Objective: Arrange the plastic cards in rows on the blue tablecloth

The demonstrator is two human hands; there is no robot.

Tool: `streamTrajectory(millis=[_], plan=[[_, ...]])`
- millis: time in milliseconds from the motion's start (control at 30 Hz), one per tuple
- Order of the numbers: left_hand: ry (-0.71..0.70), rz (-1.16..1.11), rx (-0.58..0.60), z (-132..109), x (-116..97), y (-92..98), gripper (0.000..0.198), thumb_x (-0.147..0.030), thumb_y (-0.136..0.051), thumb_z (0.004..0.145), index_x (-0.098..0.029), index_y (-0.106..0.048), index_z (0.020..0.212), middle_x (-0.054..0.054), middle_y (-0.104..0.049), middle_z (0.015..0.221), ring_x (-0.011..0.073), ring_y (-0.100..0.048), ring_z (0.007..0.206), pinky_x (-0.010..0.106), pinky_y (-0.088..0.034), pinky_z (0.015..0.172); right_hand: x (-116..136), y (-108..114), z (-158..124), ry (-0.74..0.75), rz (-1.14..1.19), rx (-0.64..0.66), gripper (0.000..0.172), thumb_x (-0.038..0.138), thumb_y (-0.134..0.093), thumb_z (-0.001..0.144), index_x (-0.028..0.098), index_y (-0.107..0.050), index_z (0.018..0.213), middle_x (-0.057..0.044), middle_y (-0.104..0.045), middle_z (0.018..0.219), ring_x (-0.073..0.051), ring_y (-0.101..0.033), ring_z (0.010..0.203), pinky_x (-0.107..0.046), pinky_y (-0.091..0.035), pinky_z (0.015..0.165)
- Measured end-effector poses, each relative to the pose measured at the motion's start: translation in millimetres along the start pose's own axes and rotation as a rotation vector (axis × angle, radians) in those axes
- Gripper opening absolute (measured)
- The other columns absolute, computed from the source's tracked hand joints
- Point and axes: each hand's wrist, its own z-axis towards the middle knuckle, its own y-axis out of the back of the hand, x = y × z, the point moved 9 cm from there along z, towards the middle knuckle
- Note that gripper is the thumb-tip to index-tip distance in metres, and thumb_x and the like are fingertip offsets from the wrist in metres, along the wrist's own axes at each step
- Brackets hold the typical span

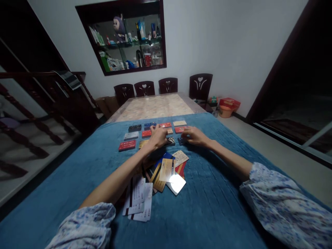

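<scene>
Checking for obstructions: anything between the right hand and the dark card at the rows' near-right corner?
Nothing visible: the right hand is at the dark card, hiding part of it. The loose card pile lies nearer the camera, not between them.

Looking like a home, dining area. Long table (160, 105) is running away from the camera, near part wearing a blue cloth (215, 207), far part showing a pale patterned top. Four dark wooden chairs (200, 90) with heart cutouts are standing near the far end. Recessed wall cabinet (135, 71) is holding household clutter on glass shelves: purple plush toy (118, 27), tubes (153, 29), a flask (139, 58), a red jar (147, 59). Wooden banister (18, 133) with turned posts is lining the left side, striped cloth (71, 80) hanging over its rail. Orange tub (224, 111) is sitting on the floor by the pale wall (233, 41).
</scene>
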Motion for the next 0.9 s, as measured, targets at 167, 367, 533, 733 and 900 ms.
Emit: streamTrajectory(millis=[167, 367, 533, 733, 900], plan=[[0.006, -0.042, -0.008, -27.8, -1.9, 1.8, 0.024, -0.007, -0.051, 0.081, -0.016, -0.073, 0.084, 0.013, -0.069, 0.1, 0.0304, -0.049, 0.108, 0.051, -0.029, 0.093, 26.5, -1.8, -6.1, 0.057, 0.06, -0.023, 0.017, 0.01, -0.055, 0.085, 0.016, -0.071, 0.084, -0.006, -0.065, 0.081, -0.017, -0.055, 0.075, -0.028, -0.036, 0.066], [0.014, -0.046, -0.022, -62.0, -7.3, 7.2, 0.023, -0.01, -0.051, 0.084, -0.017, -0.073, 0.084, 0.011, -0.069, 0.093, 0.0282, -0.05, 0.106, 0.052, -0.028, 0.095, 54.5, -6.8, -13.6, 0.114, 0.059, -0.025, 0.018, 0.011, -0.055, 0.086, 0.017, -0.071, 0.086, -0.005, -0.063, 0.078, -0.016, -0.051, 0.074, -0.029, -0.034, 0.066], [-0.02, -0.058, -0.037, -93.8, -19.3, 13.9, 0.022, -0.014, -0.05, 0.088, -0.017, -0.072, 0.087, 0.01, -0.069, 0.093, 0.0259, -0.051, 0.104, 0.051, -0.028, 0.096, 80.8, -9.2, -22.7, 0.152, 0.098, -0.013, 0.016, 0.014, -0.059, 0.086, 0.018, -0.071, 0.095, -0.006, -0.066, 0.088, -0.018, -0.05, 0.082, -0.031, -0.036, 0.071], [-0.1, -0.049, -0.038, -126.3, -40.0, 16.3, 0.018, -0.018, -0.053, 0.089, -0.018, -0.07, 0.087, 0.009, -0.068, 0.094, 0.0266, -0.051, 0.106, 0.053, -0.028, 0.098, 120.9, -9.8, -34.1, 0.211, 0.191, 0.044, 0.028, 0.012, -0.056, 0.085, 0.02, -0.069, 0.108, -0.009, -0.067, 0.108, -0.023, -0.049, 0.101, -0.038, -0.041, 0.085], [-0.132, -0.037, -0.002, -137.3, -52.6, 17.7, 0.02, -0.016, -0.051, 0.09, -0.018, -0.07, 0.093, 0.01, -0.068, 0.098, 0.0273, -0.05, 0.109, 0.055, -0.028, 0.099, 140.7, -16.5, -40.4, 0.254, 0.19, 0.124, 0.045, 0.01, -0.052, 0.085, 0.022, -0.061, 0.128, -0.009, -0.064, 0.125, -0.025, -0.044, 0.111, -0.045, -0.039, 0.093]])
